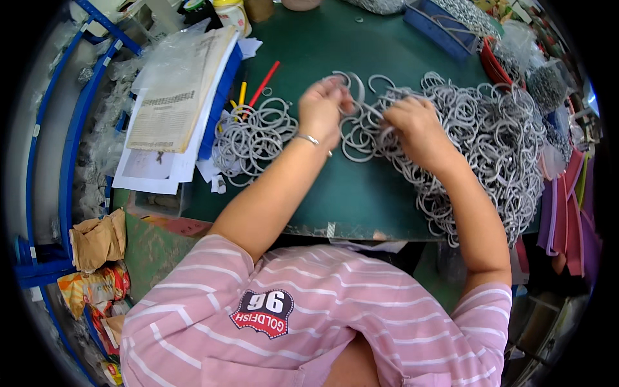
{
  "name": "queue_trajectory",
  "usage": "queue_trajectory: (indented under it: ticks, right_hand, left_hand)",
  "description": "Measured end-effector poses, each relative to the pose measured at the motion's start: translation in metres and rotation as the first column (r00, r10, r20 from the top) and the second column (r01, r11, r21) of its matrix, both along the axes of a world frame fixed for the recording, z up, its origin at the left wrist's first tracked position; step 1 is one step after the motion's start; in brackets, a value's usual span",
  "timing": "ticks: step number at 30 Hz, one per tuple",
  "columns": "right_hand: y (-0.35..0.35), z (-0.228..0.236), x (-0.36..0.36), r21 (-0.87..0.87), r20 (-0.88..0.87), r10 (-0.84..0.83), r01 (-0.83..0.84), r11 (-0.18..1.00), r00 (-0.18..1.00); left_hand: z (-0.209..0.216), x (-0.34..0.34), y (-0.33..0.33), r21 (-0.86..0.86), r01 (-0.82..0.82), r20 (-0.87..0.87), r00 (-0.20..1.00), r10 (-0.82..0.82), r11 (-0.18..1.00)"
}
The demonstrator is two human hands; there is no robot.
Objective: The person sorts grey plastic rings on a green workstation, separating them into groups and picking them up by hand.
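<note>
My left hand (320, 109), with a metal bangle at its wrist, is closed in a pinch on a grey ring (360, 89) above the green table (303, 51). To its right, my right hand (419, 129) has its fingers curled together at the left edge of a large heap of grey rings (493, 148). A ring seems to pass between its fingertips, though they are partly blurred. Several loose rings (354, 147) lie below and between the two hands. A smaller pile of the same rings (253, 138) rests beside my left forearm.
Left of the small pile are a red stick (262, 89), a yellow pen (242, 93) and a blue tray (222, 97) under papers (164, 97). At the back right stand a blue bin (440, 29) and a red basket (495, 64). Blue shelving (71, 129) rises far left.
</note>
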State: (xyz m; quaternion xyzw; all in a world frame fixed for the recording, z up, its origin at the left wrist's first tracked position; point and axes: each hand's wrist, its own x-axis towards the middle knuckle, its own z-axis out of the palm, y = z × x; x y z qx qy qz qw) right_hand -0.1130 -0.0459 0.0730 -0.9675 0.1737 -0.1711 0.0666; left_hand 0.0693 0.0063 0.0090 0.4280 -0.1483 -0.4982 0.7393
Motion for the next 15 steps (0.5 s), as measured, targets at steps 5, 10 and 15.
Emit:
queue_trajectory:
  ticks: [5,10,15]
  right_hand:
    - [0.007,-0.02,-0.003,0.097,0.31,-0.219,0.198,0.975,0.925]
    - [0.046,-0.018,0.0,-0.184,0.32,-0.267,0.336,0.924,0.909]
    - [0.066,-0.006,-0.021,-0.024,0.216,-0.261,0.273,0.962,0.941]
  left_hand:
    - [0.054,0.049,0.038,0.159,0.012,0.765,0.631,-0.131,0.987]
    - [0.035,0.098,0.097,0.178,-0.355,0.894,-0.331,-0.302,0.918]
    - [0.032,0.048,0.08,0.003,0.036,0.97,-0.242,0.006,0.999]
